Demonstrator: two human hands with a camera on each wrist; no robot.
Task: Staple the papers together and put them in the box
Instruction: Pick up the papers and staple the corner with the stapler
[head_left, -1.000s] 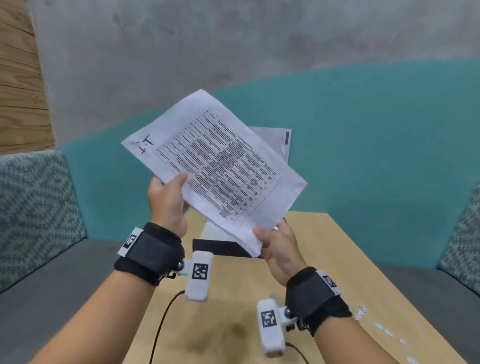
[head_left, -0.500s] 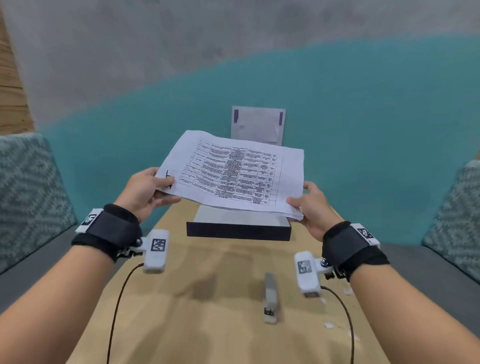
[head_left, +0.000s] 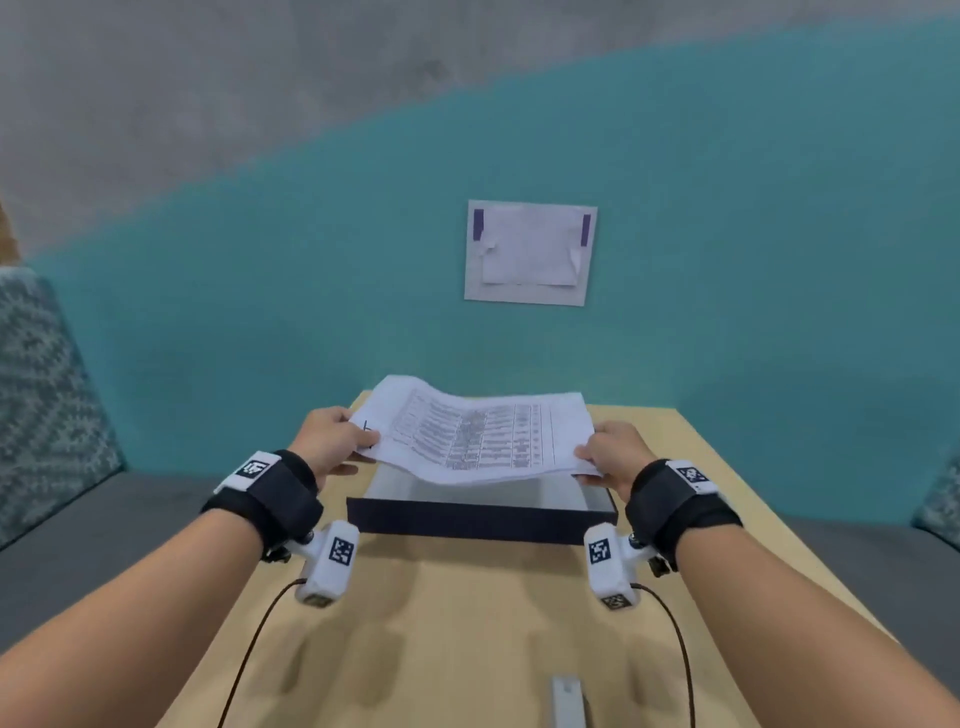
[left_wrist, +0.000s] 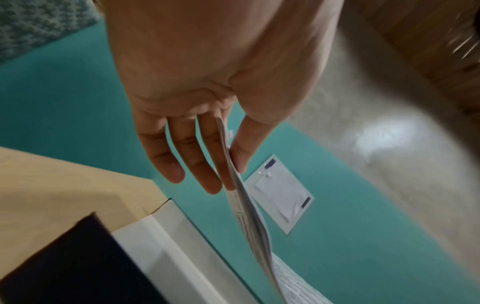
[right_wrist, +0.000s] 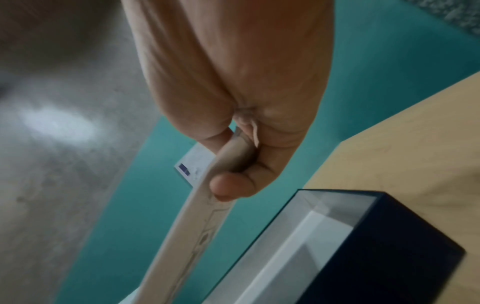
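I hold a sheaf of printed papers (head_left: 478, 434) flat and slightly sagging just above a shallow dark box (head_left: 480, 522) with a white inside, at the far end of the wooden table (head_left: 467, 623). My left hand (head_left: 332, 439) pinches the papers' left edge between thumb and fingers (left_wrist: 207, 164). My right hand (head_left: 613, 452) pinches their right edge. The papers (left_wrist: 246, 216) run edge-on in the left wrist view, and in the right wrist view the papers (right_wrist: 187, 226) hang over the box (right_wrist: 363, 257). A grey stapler (head_left: 569, 701) lies on the table near me.
A white sheet (head_left: 530, 252) is taped to the teal wall behind the table. Grey bench seats with patterned cushions (head_left: 41, 395) flank the table on both sides. Camera cables (head_left: 249, 654) trail from my wrists over the table.
The papers came down from a raised, tilted pose to lie flat right over the box. Both hands spread to opposite edges and moved forward.
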